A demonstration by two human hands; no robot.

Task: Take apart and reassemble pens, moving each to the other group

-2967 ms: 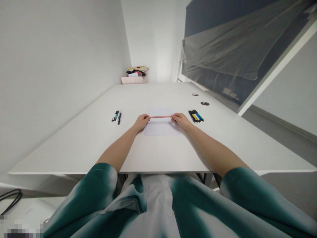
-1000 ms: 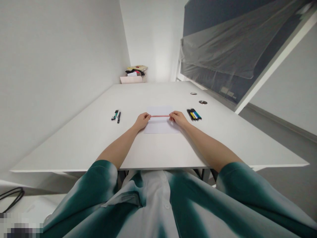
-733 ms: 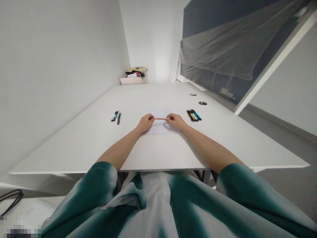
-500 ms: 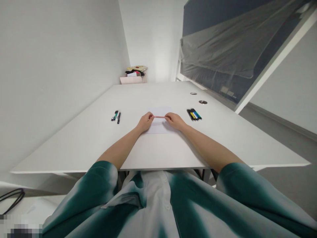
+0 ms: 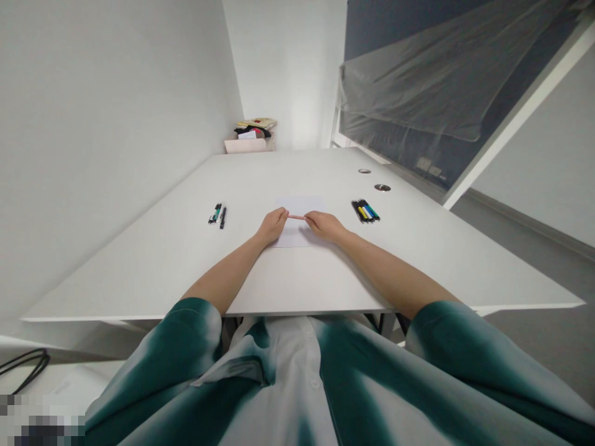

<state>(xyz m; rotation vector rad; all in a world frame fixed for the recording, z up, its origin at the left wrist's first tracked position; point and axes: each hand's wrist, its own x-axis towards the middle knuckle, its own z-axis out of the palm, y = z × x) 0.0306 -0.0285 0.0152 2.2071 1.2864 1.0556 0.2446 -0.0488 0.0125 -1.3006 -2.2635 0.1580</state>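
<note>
A thin pink stick [image 5: 296, 217] runs level between my two hands, above a sheet of white paper [image 5: 292, 238] lying on the table. My left hand [image 5: 273, 225] pinches its left end with closed fingers. At the other end, my right hand [image 5: 325, 225] is closed on it too, its fingers bent over the tip. Both ends of the stick are hidden in my fingers, and its exact kind is too small to make out.
Several pens [image 5: 217, 215] lie left of the paper. To the right is a row of several coloured markers [image 5: 365, 211]. Two round metal inserts [image 5: 382, 188] sit in the white table [image 5: 176, 260]. A pink box [image 5: 245, 145] with piled items stands at the far end. A wall borders the left side.
My right hand has shifted slightly left towards my left hand, so less of the pink stick shows between them. My left hand holds nearly the same place.
</note>
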